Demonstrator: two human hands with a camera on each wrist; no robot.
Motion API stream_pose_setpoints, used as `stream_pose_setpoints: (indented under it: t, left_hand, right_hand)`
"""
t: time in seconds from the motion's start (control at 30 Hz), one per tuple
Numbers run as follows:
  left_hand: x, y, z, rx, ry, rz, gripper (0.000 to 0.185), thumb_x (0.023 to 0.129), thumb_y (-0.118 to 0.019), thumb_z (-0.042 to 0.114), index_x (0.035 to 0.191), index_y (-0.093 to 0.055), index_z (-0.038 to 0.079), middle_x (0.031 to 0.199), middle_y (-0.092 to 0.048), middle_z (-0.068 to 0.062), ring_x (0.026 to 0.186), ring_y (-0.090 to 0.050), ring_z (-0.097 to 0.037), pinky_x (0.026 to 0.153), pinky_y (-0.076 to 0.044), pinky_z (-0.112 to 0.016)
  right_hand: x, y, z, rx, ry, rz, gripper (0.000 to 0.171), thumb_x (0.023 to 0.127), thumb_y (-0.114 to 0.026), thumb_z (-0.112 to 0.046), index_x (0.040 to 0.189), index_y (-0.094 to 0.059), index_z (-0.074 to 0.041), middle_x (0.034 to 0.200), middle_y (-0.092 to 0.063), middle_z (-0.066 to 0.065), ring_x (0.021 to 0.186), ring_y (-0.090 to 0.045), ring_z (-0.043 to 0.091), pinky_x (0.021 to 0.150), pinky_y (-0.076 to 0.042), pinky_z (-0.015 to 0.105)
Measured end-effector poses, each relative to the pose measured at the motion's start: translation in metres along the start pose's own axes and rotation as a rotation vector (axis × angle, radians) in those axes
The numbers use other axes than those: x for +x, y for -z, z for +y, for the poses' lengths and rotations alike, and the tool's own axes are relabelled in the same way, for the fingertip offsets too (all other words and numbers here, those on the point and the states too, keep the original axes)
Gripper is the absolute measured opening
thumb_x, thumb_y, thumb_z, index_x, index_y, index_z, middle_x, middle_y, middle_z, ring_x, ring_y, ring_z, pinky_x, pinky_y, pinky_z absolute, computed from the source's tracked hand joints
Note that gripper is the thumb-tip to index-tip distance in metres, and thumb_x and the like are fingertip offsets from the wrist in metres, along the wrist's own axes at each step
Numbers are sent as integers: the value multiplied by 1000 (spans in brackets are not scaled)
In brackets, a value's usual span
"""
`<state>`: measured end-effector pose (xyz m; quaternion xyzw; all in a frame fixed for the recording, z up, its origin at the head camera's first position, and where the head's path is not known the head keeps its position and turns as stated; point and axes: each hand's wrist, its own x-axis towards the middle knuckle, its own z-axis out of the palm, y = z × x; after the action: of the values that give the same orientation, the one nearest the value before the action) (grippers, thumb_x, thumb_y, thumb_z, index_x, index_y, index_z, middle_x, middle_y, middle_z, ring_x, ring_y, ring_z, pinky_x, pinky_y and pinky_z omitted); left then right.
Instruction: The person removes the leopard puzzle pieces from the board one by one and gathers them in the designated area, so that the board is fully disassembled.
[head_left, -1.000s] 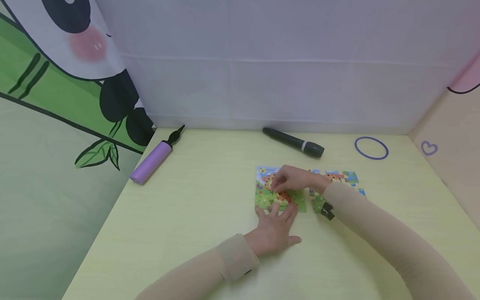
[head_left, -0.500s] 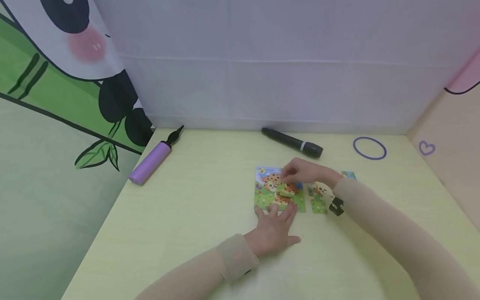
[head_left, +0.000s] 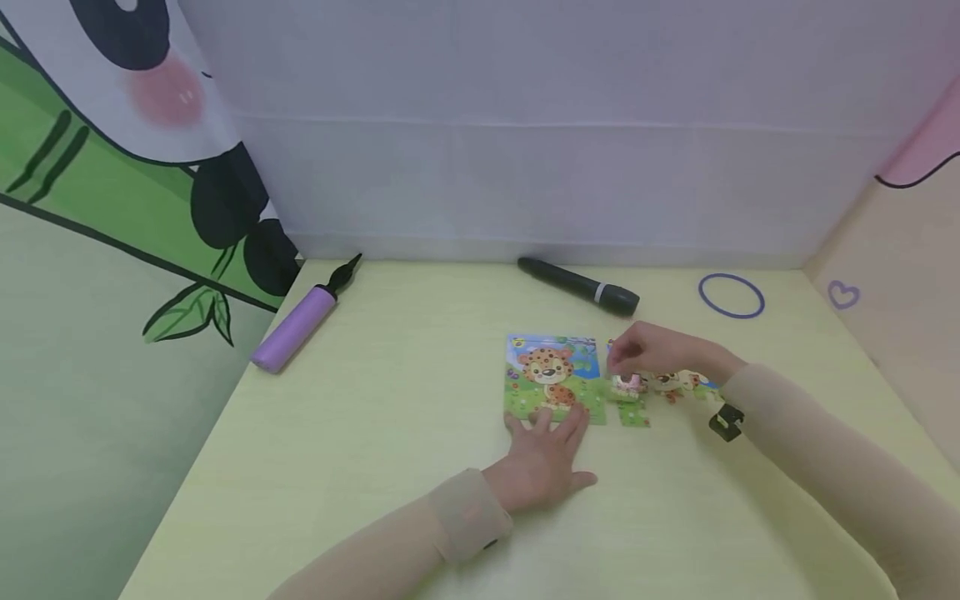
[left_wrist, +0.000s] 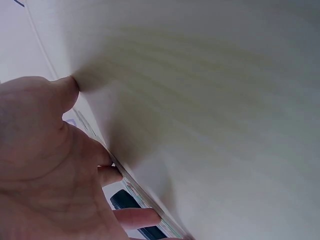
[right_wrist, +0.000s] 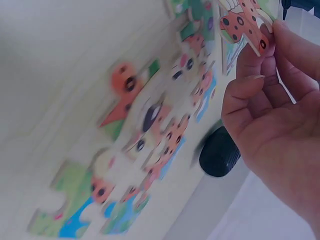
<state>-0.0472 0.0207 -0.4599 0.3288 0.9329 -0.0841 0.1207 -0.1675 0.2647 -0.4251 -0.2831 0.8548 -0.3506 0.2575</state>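
A square picture card (head_left: 553,367) with a spotted cartoon leopard on grass lies flat on the table. My left hand (head_left: 537,467) rests with fingers spread, its fingertips (head_left: 579,410) on the card's lower edge. In the left wrist view, the fingers reach the card's thin side. To the right of the card, my right hand (head_left: 651,348) pinches a puzzle piece (right_wrist: 246,25) with orange spotted fur between thumb and fingers. That piece is tilted and held above several other puzzle pieces (right_wrist: 150,120), which lie in a loose group and show the leopard's face.
A black microphone-shaped object (head_left: 577,286) lies behind the card. A purple hand pump (head_left: 296,327) with a black nozzle is at the table's left edge, and a blue ring (head_left: 731,296) at the back right. A white cloth wall (head_left: 480,183) borders the far edge.
My right hand has lifted the puzzle piece off the picture card and carried it right, over the loose pieces. The leopard picture is now uncovered. My left hand stays in place.
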Motion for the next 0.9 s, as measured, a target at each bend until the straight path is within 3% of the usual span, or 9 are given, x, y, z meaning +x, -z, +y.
stream_pose_setpoints:
  t: [0.2, 0.57, 0.73, 0.9]
  left_hand:
    - [1, -3, -1, -6, -1, 5, 83, 91, -30, 70, 155, -8, 22, 159, -5, 8, 139, -21, -28, 92, -28, -71]
    - [1, -5, 0, 4, -4, 12, 83, 91, -30, 70, 155, -9, 23, 159, -6, 8, 138, -23, -29, 91, -28, -71]
    - [1, -4, 0, 13, -1, 5, 83, 90, -29, 71, 155, -8, 23, 159, -5, 8, 139, -22, -28, 92, -28, -71]
    - [0, -3, 1, 11, 1, -1, 83, 91, -28, 71, 155, -8, 23, 159, -4, 8, 140, -20, -29, 92, -27, -71]
  right_hand:
    - [-21, 2, 15, -1, -36, -13, 10, 92, -64, -9, 95, -71, -3, 81, -67, 5, 68, -58, 28, 67, -51, 34]
    - [-54, 2, 27, 13, -44, -36, 7, 90, -65, -7, 94, -70, -3, 76, -65, 5, 65, -56, 18, 63, -49, 30]
    - [-60, 1, 31, -13, -20, -39, 6, 90, -64, -6, 92, -71, -5, 74, -65, 4, 63, -54, 13, 61, -48, 28]
    - [-59, -3, 34, -16, -6, -36, 6, 91, -65, -7, 90, -70, -6, 72, -65, 4, 60, -57, 17, 58, -49, 29]
